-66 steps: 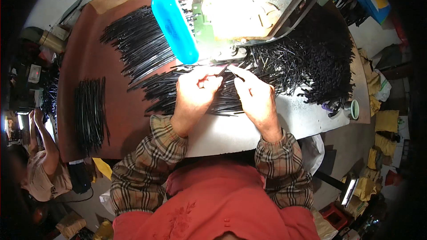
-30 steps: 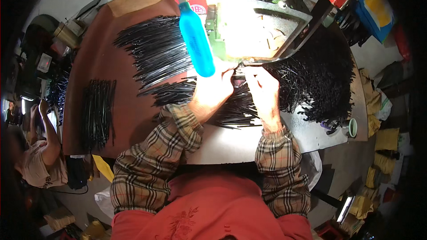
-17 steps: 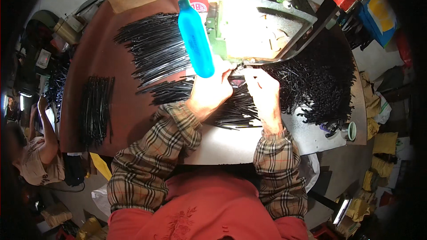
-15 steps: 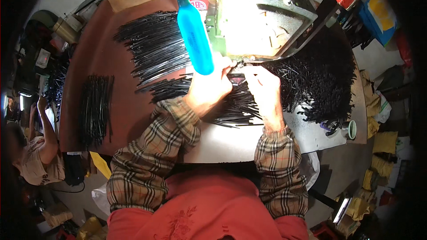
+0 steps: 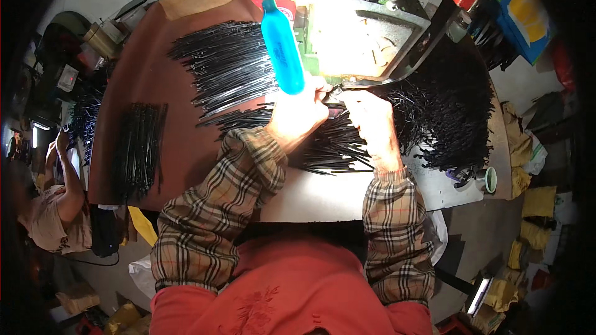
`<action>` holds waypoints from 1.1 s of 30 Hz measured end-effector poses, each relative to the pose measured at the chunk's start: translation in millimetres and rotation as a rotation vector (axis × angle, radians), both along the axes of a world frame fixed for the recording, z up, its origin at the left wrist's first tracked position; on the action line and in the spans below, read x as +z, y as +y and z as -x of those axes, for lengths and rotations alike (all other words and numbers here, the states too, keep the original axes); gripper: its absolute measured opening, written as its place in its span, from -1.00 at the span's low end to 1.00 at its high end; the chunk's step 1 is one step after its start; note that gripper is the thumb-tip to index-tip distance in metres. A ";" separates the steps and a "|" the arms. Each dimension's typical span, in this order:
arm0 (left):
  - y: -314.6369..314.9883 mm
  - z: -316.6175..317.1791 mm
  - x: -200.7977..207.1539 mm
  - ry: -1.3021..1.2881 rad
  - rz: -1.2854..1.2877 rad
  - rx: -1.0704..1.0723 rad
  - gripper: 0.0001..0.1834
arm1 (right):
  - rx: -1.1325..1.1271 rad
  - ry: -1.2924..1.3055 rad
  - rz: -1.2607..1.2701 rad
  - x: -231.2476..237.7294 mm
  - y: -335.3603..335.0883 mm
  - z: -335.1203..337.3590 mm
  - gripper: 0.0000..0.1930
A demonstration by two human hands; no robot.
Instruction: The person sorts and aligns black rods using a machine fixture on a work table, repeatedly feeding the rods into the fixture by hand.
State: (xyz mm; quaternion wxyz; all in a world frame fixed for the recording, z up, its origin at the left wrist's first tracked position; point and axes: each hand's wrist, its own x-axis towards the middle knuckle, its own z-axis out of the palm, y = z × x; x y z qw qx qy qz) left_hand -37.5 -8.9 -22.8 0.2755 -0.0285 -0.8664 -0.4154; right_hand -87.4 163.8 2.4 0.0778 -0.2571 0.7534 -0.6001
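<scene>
My left hand (image 5: 299,115) is closed in a pinch at the front edge of a green machine (image 5: 300,25), partly behind its blue-gripped lever (image 5: 283,49). Close beside it, my right hand (image 5: 372,116) pinches at the same spot, fingers curled. The fingertips of both hands nearly meet at a small metal part (image 5: 335,92); what they hold there is too small and glare-washed to make out. Thin black strips (image 5: 332,149) lie in a loose heap beneath and between my hands. A larger row of black strips (image 5: 233,65) lies left of the lever.
A smaller bundle of black strips (image 5: 139,149) rests on the brown table cover (image 5: 186,118). To the right spreads a big pile of short black pieces (image 5: 456,121), with a small green-rimmed cup (image 5: 490,180) near the edge. Another person (image 5: 59,205) works at far left.
The whole view has shifted slightly, so the table and lever appear a little displaced. Both hands stay pinched at the machine's edge, with the right fingers bent a little differently.
</scene>
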 end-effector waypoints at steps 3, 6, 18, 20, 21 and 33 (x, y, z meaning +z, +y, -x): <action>4.8 -3.6 11.8 -0.153 0.001 0.049 -0.82 | 0.031 0.200 0.036 -8.7 2.5 6.2 -0.87; -4.7 -15.8 19.0 -0.196 -0.521 -0.284 -0.76 | 0.112 0.090 -0.142 8.2 5.0 -10.6 -0.88; 35.8 -55.9 10.3 -0.282 -1.456 -0.483 -0.81 | -0.019 -0.542 0.649 -10.4 9.9 -66.2 -0.70; 34.0 -56.7 15.2 -0.250 -1.353 -0.476 -0.86 | 0.016 -0.556 0.707 -20.0 8.1 -61.1 -0.77; 30.1 -58.7 19.3 -0.270 -1.310 -0.443 -0.86 | 0.008 -0.543 0.693 -23.7 7.8 -56.0 -0.77; -76.0 -41.6 -5.8 -0.074 0.266 0.363 -0.92 | 0.089 -0.575 0.541 -16.9 10.8 -43.0 -0.93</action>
